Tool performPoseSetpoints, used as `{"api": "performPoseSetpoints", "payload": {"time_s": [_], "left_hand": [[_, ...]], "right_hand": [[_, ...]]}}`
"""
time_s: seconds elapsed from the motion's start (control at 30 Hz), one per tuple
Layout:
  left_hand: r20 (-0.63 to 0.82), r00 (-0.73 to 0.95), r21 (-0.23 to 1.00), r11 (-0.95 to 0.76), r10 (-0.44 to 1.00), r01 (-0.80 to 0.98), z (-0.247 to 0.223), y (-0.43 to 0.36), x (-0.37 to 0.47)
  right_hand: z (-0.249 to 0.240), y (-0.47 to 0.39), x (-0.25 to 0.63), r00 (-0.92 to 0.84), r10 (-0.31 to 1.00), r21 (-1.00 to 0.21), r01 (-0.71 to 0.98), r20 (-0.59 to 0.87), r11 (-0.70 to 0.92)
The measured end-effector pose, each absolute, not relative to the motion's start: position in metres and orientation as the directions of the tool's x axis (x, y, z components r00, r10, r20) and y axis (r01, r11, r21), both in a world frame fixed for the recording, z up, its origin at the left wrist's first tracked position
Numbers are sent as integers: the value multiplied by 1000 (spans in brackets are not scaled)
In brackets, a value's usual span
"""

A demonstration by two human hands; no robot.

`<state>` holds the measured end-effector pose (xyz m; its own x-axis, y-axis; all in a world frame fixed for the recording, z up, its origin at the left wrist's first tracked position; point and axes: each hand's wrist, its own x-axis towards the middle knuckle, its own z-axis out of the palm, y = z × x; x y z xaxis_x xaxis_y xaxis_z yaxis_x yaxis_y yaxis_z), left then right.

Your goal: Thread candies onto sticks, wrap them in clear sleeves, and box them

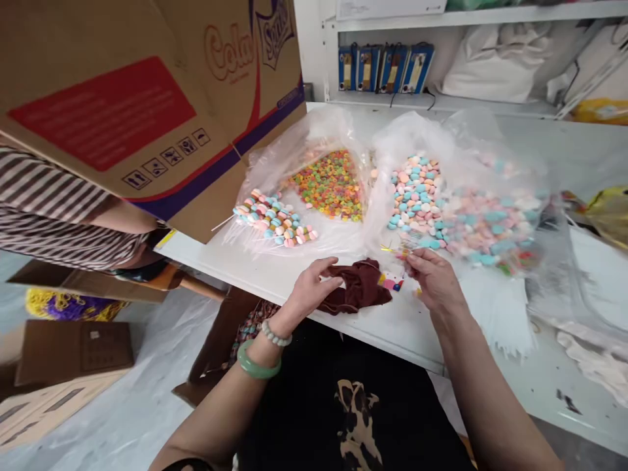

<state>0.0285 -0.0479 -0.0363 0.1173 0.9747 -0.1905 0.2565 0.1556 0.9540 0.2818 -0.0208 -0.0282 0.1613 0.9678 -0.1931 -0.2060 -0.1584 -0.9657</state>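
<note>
White table (275,278) bears a maroon cloth (360,286) at its near edge, its left end by the parted thumb and finger of the left hand (310,288), grip unclear, while right of it the right hand (434,278) pinches a small blurred item (403,255), near bagged candies (417,190)

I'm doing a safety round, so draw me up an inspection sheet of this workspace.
Surface: white table, partly covered.
Things: bagged colourful rings, bagged pastel pieces, threaded skewers, maroon cloth.
Clutter: large carton at the table's left side.
Hands: left hand, thumb and fingers apart, at the cloth; right hand pinches something too small to identify.
Cables: black cord at the shelf.
Surroundings: person in stripes at left; cartons on the floor.
</note>
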Motion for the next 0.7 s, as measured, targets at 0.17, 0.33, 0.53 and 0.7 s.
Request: {"api": "performPoseSetpoints", "payload": {"time_s": [0.17,0.33,0.53,0.7], "left_hand": [[-383,230,858,437,895,-269,-27,-53,25],[-426,66,811,413,902,-415,-46,-56,-4],[-512,-229,726,274,828,-631,-66,-59,-59],[-509,-348,656,93,787,-749,-72,-57,-86]], "right_hand": [[-17,-21,192,-305,927,-973,-2,-221,-232],[-21,-1,142,-461,867,-955,292,-189,-53],[-39,38,85,-477,860,-703,674,-180,227],[-55,54,33,-548,810,-300,825,-210,480]]}}
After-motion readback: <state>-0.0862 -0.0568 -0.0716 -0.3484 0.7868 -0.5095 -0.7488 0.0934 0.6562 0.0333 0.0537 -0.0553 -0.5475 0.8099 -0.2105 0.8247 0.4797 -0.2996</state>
